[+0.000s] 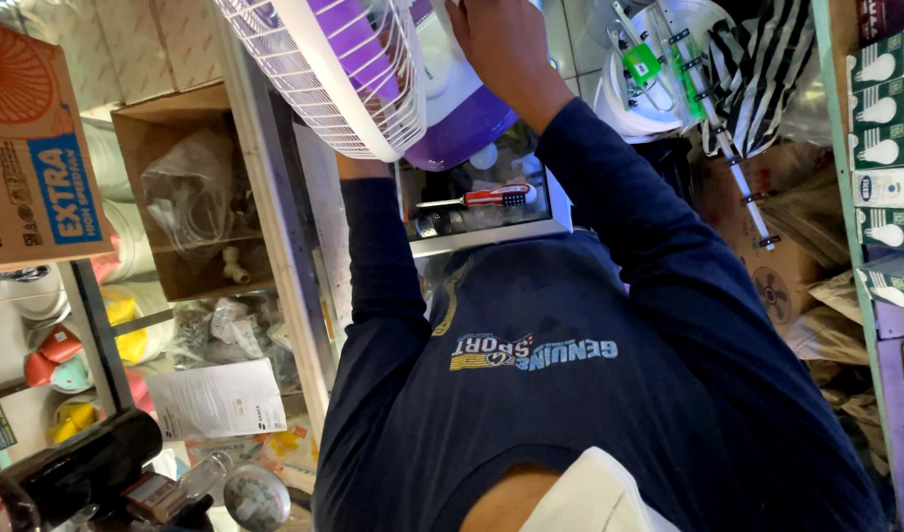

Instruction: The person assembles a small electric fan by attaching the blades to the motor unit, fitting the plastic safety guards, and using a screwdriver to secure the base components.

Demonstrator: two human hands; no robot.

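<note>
A table fan with a white wire grille and purple blades is held up in front of my chest. My right hand grips the fan's white and purple rear body at the top edge of the view. My left forearm, in a dark blue sleeve, reaches up under the grille, which hides my left hand. A screwdriver with a red handle lies on the glass counter just below the fan.
An orange cardboard box and an open brown box of bagged parts stand at the left. Green and white bulb boxes line a shelf at the right. A striped bag hangs top right. A printed sheet lies lower left.
</note>
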